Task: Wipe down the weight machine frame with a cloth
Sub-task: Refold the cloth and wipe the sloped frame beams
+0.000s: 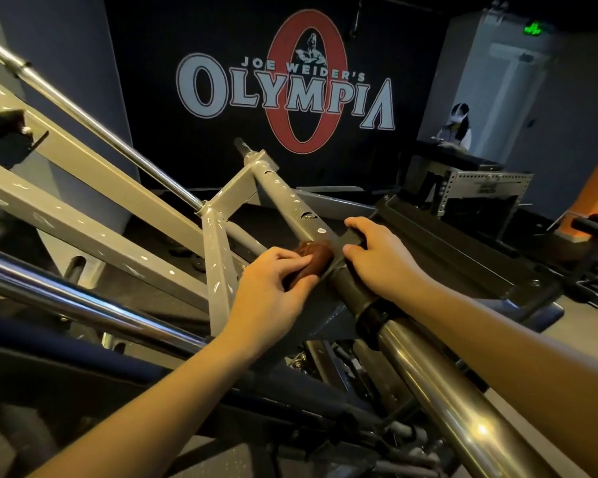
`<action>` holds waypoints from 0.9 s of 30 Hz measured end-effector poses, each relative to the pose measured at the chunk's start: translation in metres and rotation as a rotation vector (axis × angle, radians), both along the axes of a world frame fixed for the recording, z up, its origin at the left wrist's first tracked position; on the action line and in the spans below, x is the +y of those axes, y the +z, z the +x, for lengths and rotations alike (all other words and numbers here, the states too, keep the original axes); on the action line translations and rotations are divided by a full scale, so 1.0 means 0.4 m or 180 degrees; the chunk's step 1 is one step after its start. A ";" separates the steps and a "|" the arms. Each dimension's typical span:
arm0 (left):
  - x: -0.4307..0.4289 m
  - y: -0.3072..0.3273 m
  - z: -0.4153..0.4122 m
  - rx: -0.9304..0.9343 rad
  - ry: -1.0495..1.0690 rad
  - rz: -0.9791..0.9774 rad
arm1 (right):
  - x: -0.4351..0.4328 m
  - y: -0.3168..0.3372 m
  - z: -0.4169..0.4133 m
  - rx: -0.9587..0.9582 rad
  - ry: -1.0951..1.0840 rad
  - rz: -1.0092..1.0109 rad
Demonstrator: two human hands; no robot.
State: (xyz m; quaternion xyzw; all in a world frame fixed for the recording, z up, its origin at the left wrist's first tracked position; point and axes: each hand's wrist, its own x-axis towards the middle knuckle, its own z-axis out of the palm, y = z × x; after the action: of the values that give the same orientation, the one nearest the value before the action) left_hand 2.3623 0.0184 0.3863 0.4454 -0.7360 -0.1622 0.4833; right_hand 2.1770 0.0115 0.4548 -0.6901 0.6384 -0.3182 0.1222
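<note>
At the centre of the head view, both hands meet on one sloping frame tube.

Left hand point(273, 288): fingers curled over a small brown wad, apparently the cloth point(313, 262), pressing it against the junction of tube and dark bracket.
Right hand point(377, 257): fingers and thumb wrapped round the dark bracket point(353, 238) clamped on the tube; whether this grip only steadies is a judgement, likely so.
Cloth, location: bunched under the left fingers, touching the grey tube just below its row of holes.
Cloth, handling: judged soft, light and easily balled; best kept pinched between thumb and fingers so it wraps the round tube.
Weight machine frame point(218, 267): grey painted steel, chipped in many spots; judged rigid and far too heavy to shift, so only the cloth moves.
Perforated tube point(283, 194): adjustment holes could snag fabric.
Chrome bar point(439, 381): polished, probably slippery, running from the bracket toward the lower right.
Wall graphic point(290, 88): reads "JOE WEIDER'S OLYMPIA" over a red oval.
Exit sign point(534, 28): green, lettering too small to read.
Background person point(458, 124): at a counter, well apart.
</note>
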 end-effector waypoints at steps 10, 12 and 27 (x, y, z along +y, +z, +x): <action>-0.006 0.030 -0.032 0.0054 0.0194 -0.0017 | -0.002 -0.003 0.000 -0.0050 0.0036 -0.0054; 0.000 0.037 -0.063 0.0129 0.0089 -0.0159 | -0.001 -0.002 0.000 -0.0049 0.0043 -0.0070; 0.001 0.031 -0.038 -0.0103 -0.0043 -0.0217 | -0.004 -0.012 -0.009 -0.0155 0.0091 -0.0064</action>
State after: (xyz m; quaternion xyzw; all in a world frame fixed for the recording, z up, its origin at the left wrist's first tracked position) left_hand 2.3473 0.0190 0.3987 0.4263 -0.7518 -0.1331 0.4851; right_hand 2.1733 0.0099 0.4501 -0.6925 0.6220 -0.3395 0.1353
